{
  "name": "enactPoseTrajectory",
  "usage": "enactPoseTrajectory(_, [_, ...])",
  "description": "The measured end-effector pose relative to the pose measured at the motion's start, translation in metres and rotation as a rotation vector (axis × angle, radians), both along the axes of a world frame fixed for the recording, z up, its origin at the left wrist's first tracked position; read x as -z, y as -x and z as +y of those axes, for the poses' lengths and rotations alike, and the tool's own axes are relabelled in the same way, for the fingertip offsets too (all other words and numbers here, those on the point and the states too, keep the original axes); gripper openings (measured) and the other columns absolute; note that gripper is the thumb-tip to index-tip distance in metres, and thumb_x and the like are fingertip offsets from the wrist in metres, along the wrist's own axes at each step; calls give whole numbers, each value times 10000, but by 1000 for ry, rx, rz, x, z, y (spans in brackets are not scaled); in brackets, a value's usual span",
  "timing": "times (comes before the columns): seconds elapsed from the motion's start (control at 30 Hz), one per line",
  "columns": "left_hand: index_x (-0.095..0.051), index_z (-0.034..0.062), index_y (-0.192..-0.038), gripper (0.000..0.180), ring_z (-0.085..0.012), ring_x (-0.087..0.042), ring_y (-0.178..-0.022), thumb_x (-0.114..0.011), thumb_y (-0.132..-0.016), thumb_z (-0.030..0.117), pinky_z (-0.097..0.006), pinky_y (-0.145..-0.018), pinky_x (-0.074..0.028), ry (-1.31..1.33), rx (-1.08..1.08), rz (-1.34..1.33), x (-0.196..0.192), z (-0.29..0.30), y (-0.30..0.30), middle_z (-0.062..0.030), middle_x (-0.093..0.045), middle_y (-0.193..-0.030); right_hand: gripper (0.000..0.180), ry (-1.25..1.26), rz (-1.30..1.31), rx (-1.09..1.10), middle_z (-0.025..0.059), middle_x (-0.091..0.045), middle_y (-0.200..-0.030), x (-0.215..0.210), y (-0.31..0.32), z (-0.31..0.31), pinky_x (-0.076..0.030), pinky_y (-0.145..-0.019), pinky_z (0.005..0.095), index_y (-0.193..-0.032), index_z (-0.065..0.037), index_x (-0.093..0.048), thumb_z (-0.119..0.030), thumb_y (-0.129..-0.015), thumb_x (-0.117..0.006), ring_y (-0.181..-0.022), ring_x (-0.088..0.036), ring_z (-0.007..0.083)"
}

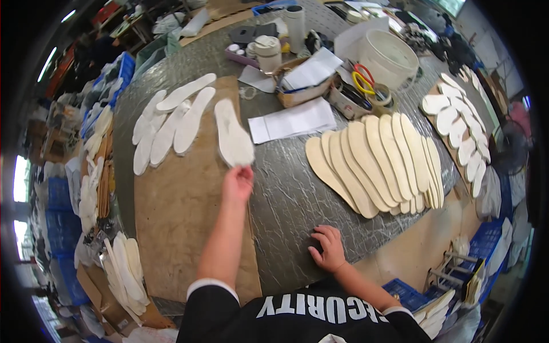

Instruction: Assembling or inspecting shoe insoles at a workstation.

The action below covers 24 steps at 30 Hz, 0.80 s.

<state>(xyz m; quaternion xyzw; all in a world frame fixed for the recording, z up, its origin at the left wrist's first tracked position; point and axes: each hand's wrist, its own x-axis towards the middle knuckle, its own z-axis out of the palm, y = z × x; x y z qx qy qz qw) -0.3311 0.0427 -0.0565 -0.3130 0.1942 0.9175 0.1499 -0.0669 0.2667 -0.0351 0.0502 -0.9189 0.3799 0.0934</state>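
My left hand (pixel 238 182) pinches the heel end of a white insole (pixel 233 137), which is tilted over the right edge of a brown board (pixel 189 223). Several more white insoles (pixel 164 130) lie overlapping at the board's far left. My right hand (pixel 329 248) is at the near side of the dark, shiny table (pixel 286 211), fingers loosely bent and apart with nothing in them. Beyond it and to the right, a fanned row of cream-coloured insoles (pixel 366 163) rests on the table, apart from the hand.
White papers (pixel 293 121), a cardboard box (pixel 300 96), scissors (pixel 364 80) and a translucent bucket (pixel 389 54) crowd the far side. More white insoles (pixel 457 123) lie on a board at the far right. Blue crates (pixel 63 211) and insole bundles (pixel 126 271) stand left of the table.
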Motion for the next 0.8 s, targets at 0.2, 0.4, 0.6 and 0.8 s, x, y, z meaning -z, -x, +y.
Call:
enactPoseTrajectory(0.2, [-617,-47,-1062,182,-215,-656,-876,-562,-921,55,-325,-785,-540,-6,883,42,-54,103,-218,-142,-669,-980,599,1116,-188,432,158,-482,-1241,7,-13,26,-482,-827,291,-1348,4,-308,-72,-852,-635,-975,-585,181])
enactPoseTrajectory(0.4, [-657,10,-1016,265,-281,-587,-992,-696,-768,96,-391,-870,-468,1749,904,1347,-83,89,-166,-121,-646,-1024,509,1039,-124,767,129,-483,-1194,0,-37,90,-485,-775,252,-1305,-9,-380,3,-860,-627,-890,-543,132])
enactPoseTrajectory(0.6, [-664,31,-990,271,-334,-545,-969,-674,-721,66,-420,-878,-439,1824,1125,1214,-61,59,-171,-115,-628,-1028,330,40,182,725,144,-508,-1171,-30,-39,184,-455,-846,361,-1068,-45,-573,11,-762,-684,-998,-549,292])
enactPoseTrajectory(0.8, [-649,7,-984,221,-343,-548,-985,-532,-797,10,-433,-871,-437,2108,1160,1101,-82,75,-193,-132,-629,-1023,419,-366,3,451,125,-539,-1220,-64,-2,294,-403,-959,416,-1044,-54,-582,-36,-661,-751,-1142,-491,336])
